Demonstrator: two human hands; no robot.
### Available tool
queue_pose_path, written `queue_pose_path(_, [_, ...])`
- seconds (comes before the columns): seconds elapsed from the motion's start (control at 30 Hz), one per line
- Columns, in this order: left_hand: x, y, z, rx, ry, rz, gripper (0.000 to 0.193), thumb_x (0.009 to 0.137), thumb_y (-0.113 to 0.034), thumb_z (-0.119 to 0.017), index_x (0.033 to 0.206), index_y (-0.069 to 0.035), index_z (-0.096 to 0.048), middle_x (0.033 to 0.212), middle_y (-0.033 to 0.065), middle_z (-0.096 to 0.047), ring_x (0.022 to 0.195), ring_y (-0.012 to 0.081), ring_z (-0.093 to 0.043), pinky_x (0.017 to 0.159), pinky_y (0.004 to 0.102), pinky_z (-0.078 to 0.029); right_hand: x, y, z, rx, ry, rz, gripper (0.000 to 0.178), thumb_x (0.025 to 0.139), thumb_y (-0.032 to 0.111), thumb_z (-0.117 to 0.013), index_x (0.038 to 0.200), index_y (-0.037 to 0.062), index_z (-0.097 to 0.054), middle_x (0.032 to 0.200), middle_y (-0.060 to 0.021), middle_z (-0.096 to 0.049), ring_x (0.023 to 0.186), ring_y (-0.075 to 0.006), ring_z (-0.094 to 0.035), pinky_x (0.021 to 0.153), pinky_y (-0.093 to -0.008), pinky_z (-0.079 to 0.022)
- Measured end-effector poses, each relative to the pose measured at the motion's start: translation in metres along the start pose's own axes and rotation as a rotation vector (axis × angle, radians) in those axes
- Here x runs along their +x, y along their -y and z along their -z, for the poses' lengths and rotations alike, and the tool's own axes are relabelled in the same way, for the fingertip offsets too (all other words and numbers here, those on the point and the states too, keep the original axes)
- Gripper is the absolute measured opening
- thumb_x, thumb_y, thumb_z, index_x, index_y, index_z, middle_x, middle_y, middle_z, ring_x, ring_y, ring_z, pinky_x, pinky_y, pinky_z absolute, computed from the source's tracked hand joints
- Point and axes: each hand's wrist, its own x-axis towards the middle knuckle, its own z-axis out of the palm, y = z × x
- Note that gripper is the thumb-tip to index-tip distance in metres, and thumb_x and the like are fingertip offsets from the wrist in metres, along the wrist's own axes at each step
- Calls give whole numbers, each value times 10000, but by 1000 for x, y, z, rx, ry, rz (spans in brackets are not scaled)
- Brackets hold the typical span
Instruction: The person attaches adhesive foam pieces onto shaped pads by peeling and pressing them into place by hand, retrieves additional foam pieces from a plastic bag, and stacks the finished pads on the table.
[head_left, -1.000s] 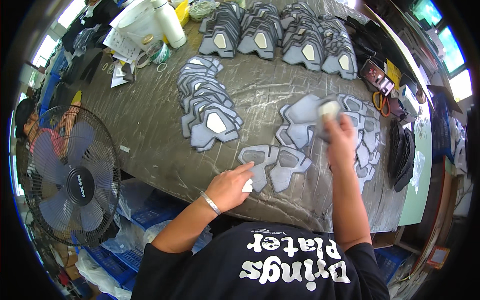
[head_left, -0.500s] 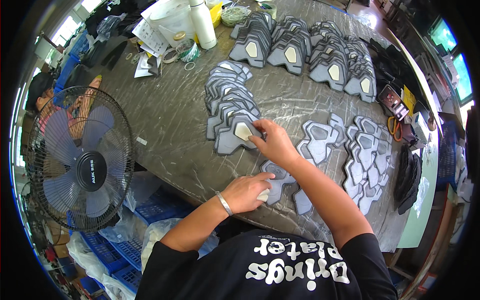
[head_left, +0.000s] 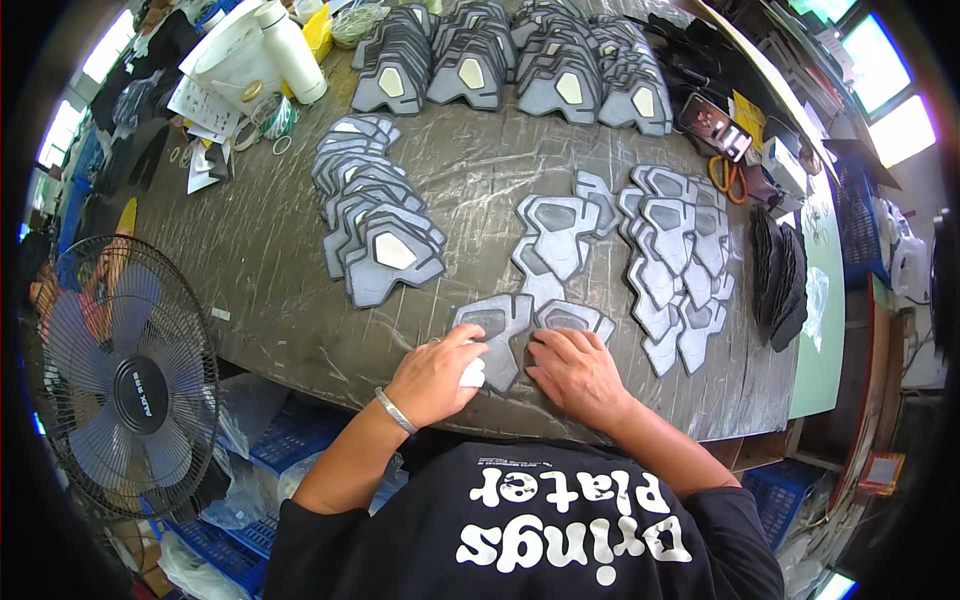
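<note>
My left hand [head_left: 438,378] is closed around small white pads [head_left: 473,374], partly hidden by the fingers. Its fingertips reach the edge of a flat grey shaped piece [head_left: 500,335] with a recessed panel. My right hand [head_left: 578,375] lies over a similar grey padded piece [head_left: 575,318], fingers bent and close together on its near side, covering its lower part. Farther left, an overlapping row of grey pieces [head_left: 365,275] ends nearest me in one bearing a white pad [head_left: 394,252]. More grey pieces without white pads [head_left: 556,235] lie beyond my right hand.
Overlapping stacks of grey pieces [head_left: 470,90] line the far side. Another group [head_left: 665,250] lies right, near orange-handled scissors [head_left: 728,180], a phone [head_left: 715,127] and black pieces [head_left: 778,280]. A white bottle [head_left: 292,55] stands far left; a fan [head_left: 135,390] stands left of the table.
My right hand has left the white pad on the front piece of the left row and come back to a grey piece near me. My left hand still holds white pads. The view has shifted.
</note>
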Motion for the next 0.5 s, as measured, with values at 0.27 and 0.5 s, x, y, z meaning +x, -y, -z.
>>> queue_pose_path(0.27, [-5,-10,-1,105,-47,3,381,705,-77,-687,1076,-30,-614,1194,114,-547,923,337,-631,812,417,-515,-14,-5,7,-1,-104,-71,227,777,159,-709,979,70,-655,1093,-50,-603,1026,-234,-562,888,-379,-414])
queue_pose_path(0.5, [-14,-1,3,-387,-240,25,393,763,-30,-653,1153,-14,-616,1172,78,-571,985,202,-622,847,309,-496,16,23,10,590,-22,-287,250,806,85,-708,1043,20,-658,1045,-86,-616,902,-203,-604,770,-325,-491])
